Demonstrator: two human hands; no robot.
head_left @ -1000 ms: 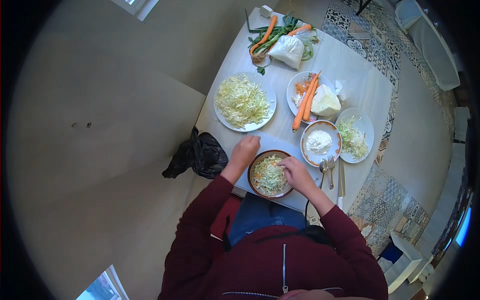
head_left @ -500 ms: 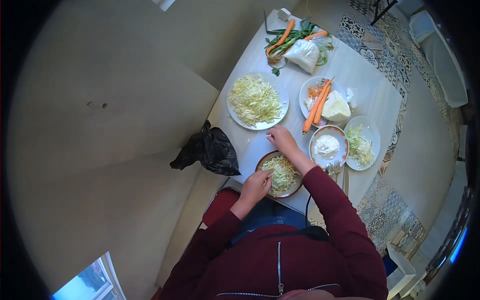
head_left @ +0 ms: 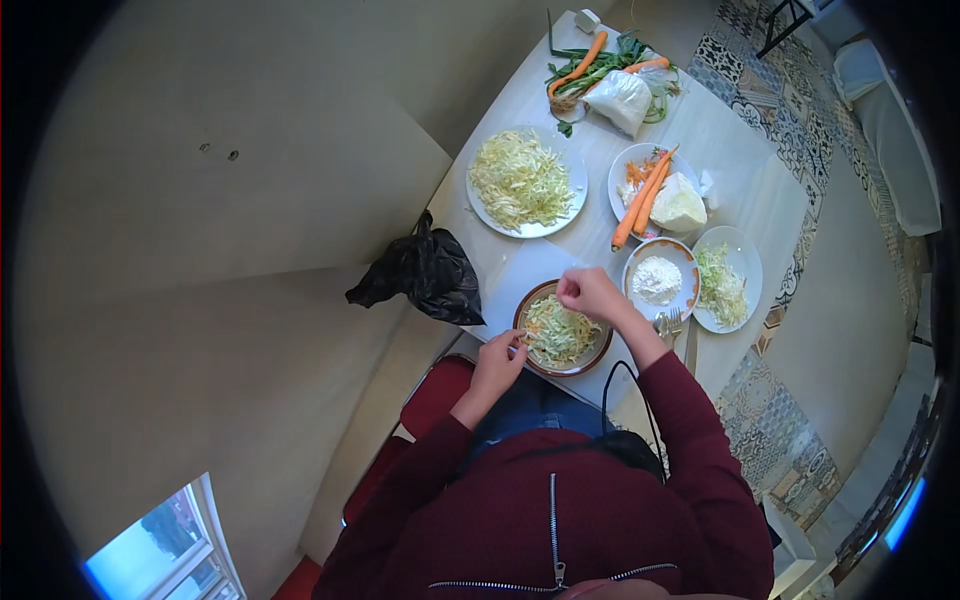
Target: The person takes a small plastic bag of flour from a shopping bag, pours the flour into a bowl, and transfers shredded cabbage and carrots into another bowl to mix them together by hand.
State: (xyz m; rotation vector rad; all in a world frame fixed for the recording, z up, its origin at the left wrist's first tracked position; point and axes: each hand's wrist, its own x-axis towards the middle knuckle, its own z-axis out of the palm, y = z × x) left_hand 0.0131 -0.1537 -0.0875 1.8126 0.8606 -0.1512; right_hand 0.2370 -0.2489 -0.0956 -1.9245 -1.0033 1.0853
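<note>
A brown-rimmed bowl [head_left: 562, 330] of shredded cabbage with orange bits stands at the near edge of the table, partly on a pale board [head_left: 530, 265]. My left hand [head_left: 497, 362] is at the bowl's left rim, fingers pinched together; what they hold is too small to name. Over the bowl's upper right edge, my right hand [head_left: 590, 292] is closed, and its fingertips are hidden from view. Beyond the board sits a plate [head_left: 578, 195] heaped with shredded cabbage. To the right is a small bowl of white powder [head_left: 658, 280].
Carrots [head_left: 645, 200] and a cabbage piece [head_left: 678, 204] lie on a plate. Another plate [head_left: 742, 262] holds shreds, near a fork, spoon and knife [head_left: 692, 348]. Greens and a white bag [head_left: 620, 100] lie at the far end. A black bag [head_left: 425, 272] hangs at the left edge.
My right hand has come back from beyond the bowl to its upper right edge. My left hand has moved from the shreds to the left rim. The camera view has shifted slightly.
</note>
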